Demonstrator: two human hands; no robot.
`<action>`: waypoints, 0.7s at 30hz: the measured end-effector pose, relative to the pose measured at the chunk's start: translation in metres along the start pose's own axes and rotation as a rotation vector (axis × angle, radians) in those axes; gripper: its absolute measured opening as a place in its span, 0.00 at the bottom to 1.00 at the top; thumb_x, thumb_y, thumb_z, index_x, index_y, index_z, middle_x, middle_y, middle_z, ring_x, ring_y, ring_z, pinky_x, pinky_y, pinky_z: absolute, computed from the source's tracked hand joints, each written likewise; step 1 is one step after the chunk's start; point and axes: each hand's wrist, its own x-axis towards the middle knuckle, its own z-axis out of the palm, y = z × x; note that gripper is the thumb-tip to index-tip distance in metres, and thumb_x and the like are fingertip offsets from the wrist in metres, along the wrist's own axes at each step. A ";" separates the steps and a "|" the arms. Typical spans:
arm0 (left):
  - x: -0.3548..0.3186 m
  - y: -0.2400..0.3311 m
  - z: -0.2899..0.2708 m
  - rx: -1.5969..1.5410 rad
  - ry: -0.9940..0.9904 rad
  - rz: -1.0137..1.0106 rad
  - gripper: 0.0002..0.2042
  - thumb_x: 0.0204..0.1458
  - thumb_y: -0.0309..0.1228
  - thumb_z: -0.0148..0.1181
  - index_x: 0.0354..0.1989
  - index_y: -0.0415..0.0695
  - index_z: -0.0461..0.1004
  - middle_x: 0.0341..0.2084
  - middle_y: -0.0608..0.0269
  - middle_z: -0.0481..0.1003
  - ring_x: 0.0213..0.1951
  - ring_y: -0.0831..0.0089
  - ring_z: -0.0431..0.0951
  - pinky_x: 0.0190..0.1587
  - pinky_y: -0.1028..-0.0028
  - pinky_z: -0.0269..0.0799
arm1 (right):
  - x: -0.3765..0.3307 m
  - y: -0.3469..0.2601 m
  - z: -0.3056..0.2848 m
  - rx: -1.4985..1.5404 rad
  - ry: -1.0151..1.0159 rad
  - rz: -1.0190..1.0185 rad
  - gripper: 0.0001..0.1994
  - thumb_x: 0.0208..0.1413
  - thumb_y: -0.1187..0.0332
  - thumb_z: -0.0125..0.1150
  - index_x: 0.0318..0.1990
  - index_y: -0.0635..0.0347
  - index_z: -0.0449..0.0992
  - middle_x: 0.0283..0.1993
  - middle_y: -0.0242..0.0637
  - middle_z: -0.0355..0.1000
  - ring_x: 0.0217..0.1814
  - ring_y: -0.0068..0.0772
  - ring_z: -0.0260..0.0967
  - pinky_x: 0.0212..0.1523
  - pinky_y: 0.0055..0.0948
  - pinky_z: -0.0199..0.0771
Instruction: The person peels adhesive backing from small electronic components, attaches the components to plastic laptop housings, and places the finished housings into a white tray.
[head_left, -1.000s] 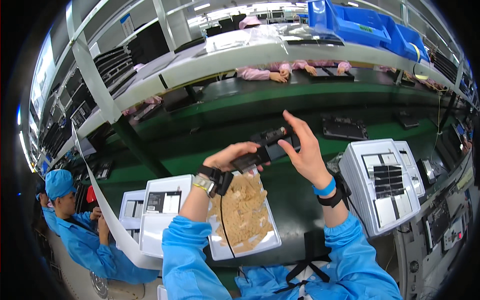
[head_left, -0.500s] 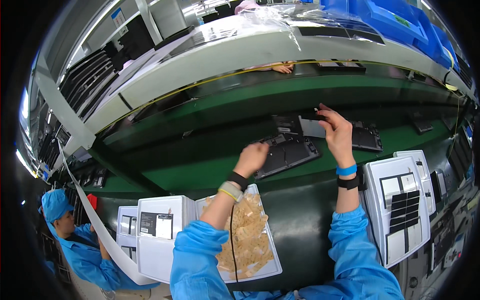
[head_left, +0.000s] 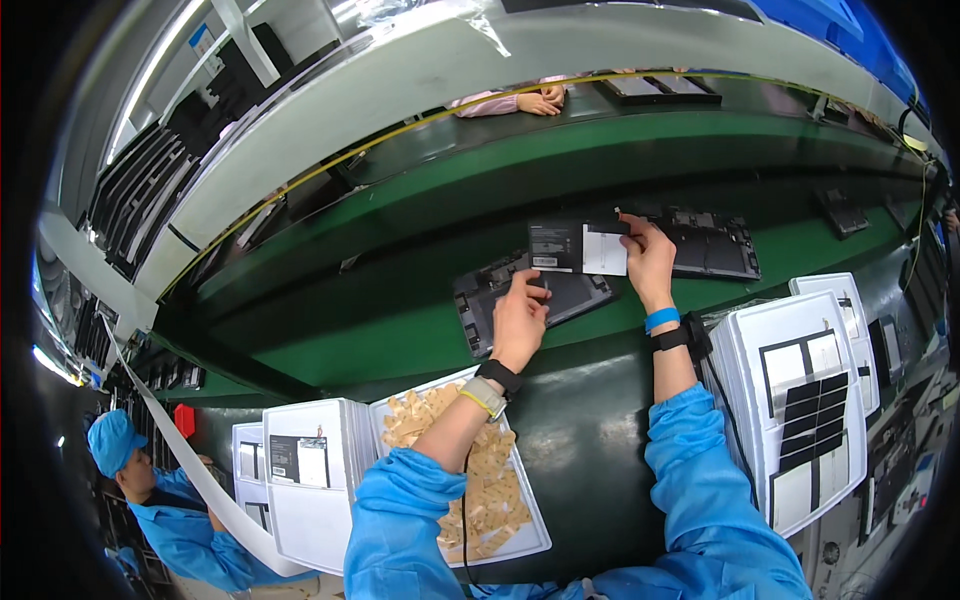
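Observation:
A flat black battery pack [head_left: 556, 246] with a white panel at its right part is held up over the green work surface. My right hand [head_left: 652, 258] grips its right end between thumb and fingers; a small connector end [head_left: 618, 212] pokes out above those fingers. At the pack's lower left corner, my left hand [head_left: 520, 315] has its fingers bent and closed against the edge. Below and partly behind both lies an open dark device casing [head_left: 570, 297], tilted on the mat. A second casing [head_left: 715, 243] lies to the right, behind my right hand.
A white tray [head_left: 538, 530] of tan paper-like pieces sits under my left forearm. White tray stacks holding battery packs stand at left [head_left: 310, 520] and right [head_left: 745, 370]. A grey shelf beam [head_left: 330, 150] crosses ahead. Beyond it are another person's hands [head_left: 542, 100]; a blue-clad co-worker [head_left: 180, 510] is at lower left.
The battery pack has turned its label side into view. My left hand has moved down beside its corner, and my right hand has shifted slightly left and lower. The view has tilted.

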 end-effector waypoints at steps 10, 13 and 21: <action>0.000 0.021 -0.051 -0.205 0.022 0.012 0.24 0.51 0.17 0.73 0.57 0.39 0.75 0.37 0.59 0.86 0.39 0.76 0.86 0.43 0.76 0.81 | -0.006 -0.012 0.029 -0.067 -0.529 -0.031 0.20 0.54 0.80 0.72 0.55 0.63 0.84 0.47 0.50 0.83 0.45 0.38 0.83 0.48 0.33 0.83; -0.004 0.012 -0.077 0.188 0.040 0.096 0.25 0.48 0.21 0.77 0.56 0.40 0.76 0.42 0.54 0.86 0.43 0.69 0.86 0.47 0.70 0.82 | -0.008 -0.012 0.038 -0.065 -0.571 -0.033 0.21 0.51 0.77 0.75 0.55 0.61 0.84 0.42 0.50 0.82 0.43 0.43 0.82 0.48 0.38 0.83; -0.021 -0.035 -0.090 0.510 -0.053 0.067 0.61 0.28 0.44 0.90 0.73 0.35 0.60 0.72 0.39 0.62 0.75 0.44 0.59 0.76 0.55 0.59 | -0.004 -0.002 0.069 0.108 -0.679 -0.074 0.18 0.52 0.77 0.74 0.52 0.64 0.83 0.41 0.47 0.81 0.41 0.41 0.81 0.47 0.36 0.81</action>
